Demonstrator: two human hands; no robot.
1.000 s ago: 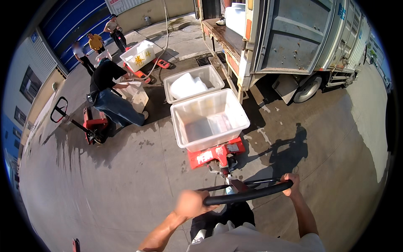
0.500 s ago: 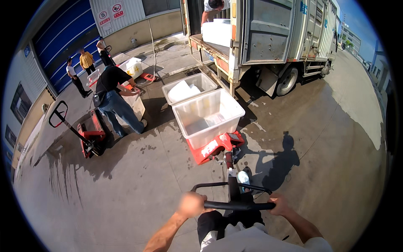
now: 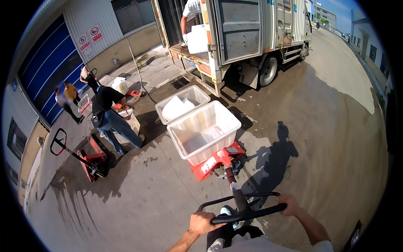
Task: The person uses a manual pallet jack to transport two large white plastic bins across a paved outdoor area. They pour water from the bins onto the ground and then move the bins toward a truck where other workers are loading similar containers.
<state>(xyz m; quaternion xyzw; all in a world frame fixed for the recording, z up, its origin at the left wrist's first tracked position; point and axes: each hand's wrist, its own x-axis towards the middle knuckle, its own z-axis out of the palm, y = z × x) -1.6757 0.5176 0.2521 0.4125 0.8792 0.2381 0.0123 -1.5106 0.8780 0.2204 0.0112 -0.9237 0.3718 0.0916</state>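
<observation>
My left hand (image 3: 202, 222) wraps round the left end of a black handle bar (image 3: 247, 213). Round the right end of the same bar closes my right hand (image 3: 289, 204). The handle belongs to a red pallet jack (image 3: 218, 160), whose body stands ahead of me. On its forks rests a white plastic tub (image 3: 204, 140), which looks mostly empty inside. Directly beyond it, touching or nearly so, is a second white tub (image 3: 184, 102) with a white block (image 3: 175, 108) in it. The forks are hidden beneath the tubs.
A box truck (image 3: 243, 33) stands open at the back, where a person handles white blocks (image 3: 198, 38). Leftward, a person in black (image 3: 105, 101) bends over a bin beside another red pallet jack (image 3: 94, 161). Several people stand near a blue roller door (image 3: 54, 59). Wet concrete lies around.
My view has shifted, and the handle with both hands now sits lower and farther right, turned slightly. The person in the truck has moved left with the white block. Both hands keep their grip.
</observation>
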